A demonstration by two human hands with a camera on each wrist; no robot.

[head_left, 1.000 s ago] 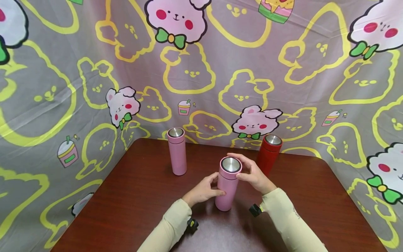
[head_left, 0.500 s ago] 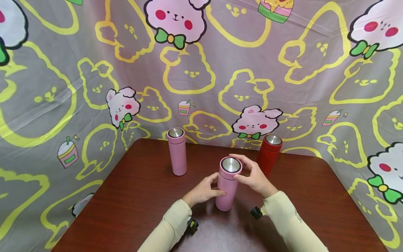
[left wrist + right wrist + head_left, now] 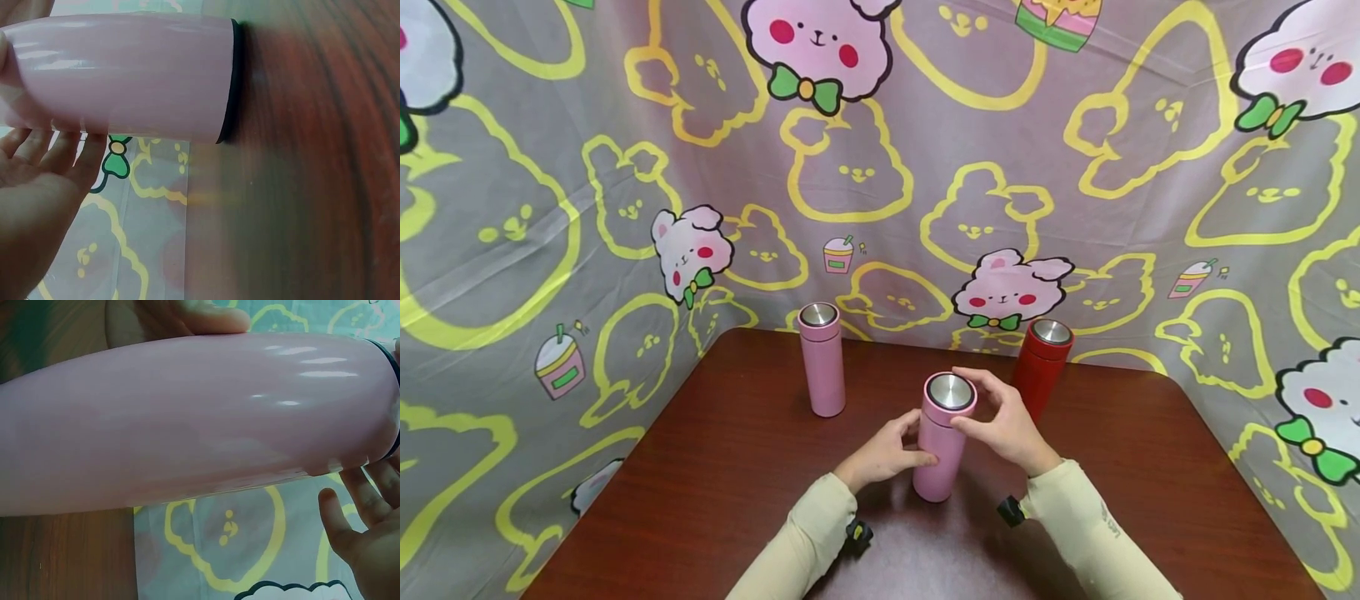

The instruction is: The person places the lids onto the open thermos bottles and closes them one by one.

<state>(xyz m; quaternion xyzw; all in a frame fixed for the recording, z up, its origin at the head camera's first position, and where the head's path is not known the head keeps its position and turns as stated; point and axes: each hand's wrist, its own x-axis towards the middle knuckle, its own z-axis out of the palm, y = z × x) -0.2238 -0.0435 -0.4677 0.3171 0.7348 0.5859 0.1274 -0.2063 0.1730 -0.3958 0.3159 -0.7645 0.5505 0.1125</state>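
Near the middle of the table, a pink thermos bottle [image 3: 942,458] stands upright under a pink lid with a steel top [image 3: 951,392]. My left hand [image 3: 882,454] grips its body from the left, thumb in front and fingers behind. At the lid, my right hand [image 3: 1006,423] holds on from the right, thumb on the near side and fingers around the far side. The left wrist view has the dark base rim [image 3: 231,81] at the table surface. In the right wrist view, fingers [image 3: 365,497] reach the lid end, which is partly cut off.
Another pink thermos [image 3: 824,367] stands upright at the back left of the brown table [image 3: 722,467]. A red thermos [image 3: 1041,371] is behind my right hand, its lower part partly hidden. A patterned cloth [image 3: 865,242] hangs behind and along the sides.
My right hand has turned slightly around the lid: its thumb has shifted left and its fingertips right. The bottle and my left hand have stayed in place.
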